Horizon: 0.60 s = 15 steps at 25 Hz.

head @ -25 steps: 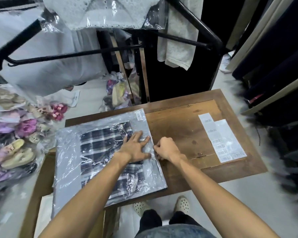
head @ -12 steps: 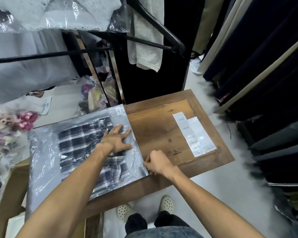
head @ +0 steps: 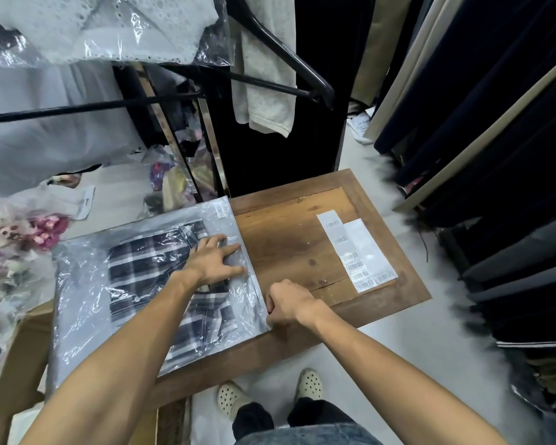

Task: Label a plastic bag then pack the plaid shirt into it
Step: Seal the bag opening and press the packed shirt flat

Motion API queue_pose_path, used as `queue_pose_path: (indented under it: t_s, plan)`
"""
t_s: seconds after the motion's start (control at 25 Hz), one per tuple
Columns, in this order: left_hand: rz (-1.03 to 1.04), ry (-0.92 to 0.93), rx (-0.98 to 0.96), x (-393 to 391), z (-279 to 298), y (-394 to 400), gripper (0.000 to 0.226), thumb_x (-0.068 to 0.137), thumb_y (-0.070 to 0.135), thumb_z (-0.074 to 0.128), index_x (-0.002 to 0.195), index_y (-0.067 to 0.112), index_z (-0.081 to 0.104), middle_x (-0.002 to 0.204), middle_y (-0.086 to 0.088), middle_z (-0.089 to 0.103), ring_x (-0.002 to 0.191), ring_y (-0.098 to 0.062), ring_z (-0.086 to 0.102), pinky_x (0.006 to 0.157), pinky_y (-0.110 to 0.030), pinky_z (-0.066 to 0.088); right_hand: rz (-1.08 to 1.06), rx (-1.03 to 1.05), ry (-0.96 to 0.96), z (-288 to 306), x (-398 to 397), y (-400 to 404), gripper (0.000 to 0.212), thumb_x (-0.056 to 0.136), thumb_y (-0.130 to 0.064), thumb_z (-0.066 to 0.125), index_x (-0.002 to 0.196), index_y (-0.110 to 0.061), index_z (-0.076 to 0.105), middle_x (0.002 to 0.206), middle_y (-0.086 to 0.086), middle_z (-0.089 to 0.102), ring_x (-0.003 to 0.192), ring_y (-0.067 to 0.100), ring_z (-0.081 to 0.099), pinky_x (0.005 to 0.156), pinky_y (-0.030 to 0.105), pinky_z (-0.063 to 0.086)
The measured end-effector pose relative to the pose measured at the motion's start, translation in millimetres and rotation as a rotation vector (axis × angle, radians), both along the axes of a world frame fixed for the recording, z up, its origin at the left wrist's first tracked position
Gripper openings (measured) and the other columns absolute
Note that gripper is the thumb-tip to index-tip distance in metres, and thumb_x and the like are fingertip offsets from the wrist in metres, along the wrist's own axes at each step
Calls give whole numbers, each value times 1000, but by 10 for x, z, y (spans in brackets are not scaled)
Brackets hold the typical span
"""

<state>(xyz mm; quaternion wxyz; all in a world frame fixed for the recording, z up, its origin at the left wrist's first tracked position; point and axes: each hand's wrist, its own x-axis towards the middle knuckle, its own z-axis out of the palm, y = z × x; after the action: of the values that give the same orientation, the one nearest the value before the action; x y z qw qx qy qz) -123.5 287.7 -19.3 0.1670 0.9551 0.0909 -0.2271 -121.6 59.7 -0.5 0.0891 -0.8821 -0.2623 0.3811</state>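
Note:
A clear plastic bag (head: 84, 284) lies flat on the left part of the wooden table (head: 289, 239), with the folded dark plaid shirt (head: 148, 268) inside it. A small white barcode label (head: 220, 209) is stuck at the bag's far right corner. My left hand (head: 214, 261) lies flat, fingers spread, on the bag near its right edge. My right hand (head: 288, 303) is closed, pinching the bag's right edge near the front corner.
A strip of barcode labels (head: 355, 252) lies on the table's right side. Black clothes rails (head: 280, 53) with bagged garments hang above. Dark garments hang at right. Bagged slippers (head: 16, 239) pile at left, cardboard boxes (head: 20, 354) below left. My feet (head: 270, 393) stand at the table's front edge.
My right hand has slid along the bag's right edge from the middle toward the front corner. My left hand stays pressed on the bag. The camera has turned right.

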Motion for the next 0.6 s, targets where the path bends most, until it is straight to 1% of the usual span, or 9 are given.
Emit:
queue_pose_path:
  t_s: [0.08, 0.12, 0.2, 0.24, 0.28, 0.36, 0.44, 0.52, 0.6]
  plan:
    - [165, -145, -178, -70, 6, 77, 64, 83, 61, 62, 142, 40, 53, 153, -5, 32, 142, -28, 24, 119, -46, 26, 62, 60, -106, 20, 2, 146, 31, 78, -20, 78, 108, -15, 70, 112, 9, 71, 102, 31, 68, 89, 38, 56]
    - [203, -194, -179, -104, 10, 130, 57, 85, 55, 62, 139, 37, 57, 149, -7, 36, 140, -29, 28, 118, -43, 28, 61, 140, -125, 16, -29, 227, 35, 81, -21, 76, 114, -16, 66, 118, 9, 65, 108, 32, 65, 93, 40, 54]
    - [163, -181, 25, -168, 17, 232, 49, 91, 50, 59, 138, 37, 57, 151, -8, 37, 137, -30, 31, 115, -44, 29, 59, 314, -137, -4, -133, 412, 36, 89, -24, 70, 123, -14, 63, 123, 9, 58, 115, 31, 58, 99, 43, 48]
    - [135, -136, 106, -200, 18, 264, 49, 93, 52, 55, 140, 39, 54, 154, -7, 35, 138, -31, 31, 114, -46, 29, 87, 376, -139, -29, -213, 517, 36, 93, -26, 66, 126, -12, 63, 124, 10, 57, 118, 31, 55, 103, 44, 46]
    - [120, -84, 146, -225, 12, 278, 50, 95, 54, 51, 143, 41, 50, 158, -7, 31, 140, -33, 30, 114, -48, 28, 135, 409, -147, -59, -307, 622, 39, 96, -30, 63, 131, -11, 62, 125, 11, 56, 119, 32, 52, 105, 45, 42]
    - [100, 6, 161, -250, 13, 270, 54, 97, 57, 44, 150, 45, 38, 165, -6, 20, 146, -35, 23, 116, -53, 25, 215, 385, -187, -132, -495, 799, 45, 101, -41, 53, 139, -17, 57, 129, 11, 56, 121, 32, 47, 105, 48, 39]
    - [68, 62, 199, -252, 33, 266, 56, 99, 60, 37, 153, 49, 28, 168, -3, 13, 150, -34, 17, 117, -57, 22, 225, 318, -295, -203, -605, 871, 48, 103, -48, 42, 142, -22, 54, 133, 7, 57, 122, 32, 46, 101, 48, 39]
    - [39, 83, 246, -261, 69, 279, 56, 100, 62, 29, 154, 51, 21, 169, -2, 12, 151, -32, 17, 117, -60, 20, 239, 296, -396, -257, -642, 831, 49, 105, -49, 35, 143, -23, 51, 134, 4, 59, 121, 30, 48, 98, 48, 39]
    - [25, 100, 263, -295, 98, 300, 57, 99, 64, 26, 155, 52, 17, 168, -5, 14, 149, -33, 21, 116, -60, 22, 253, 313, -459, -292, -605, 725, 50, 106, -50, 32, 142, -22, 52, 131, 2, 61, 118, 29, 50, 96, 47, 39]
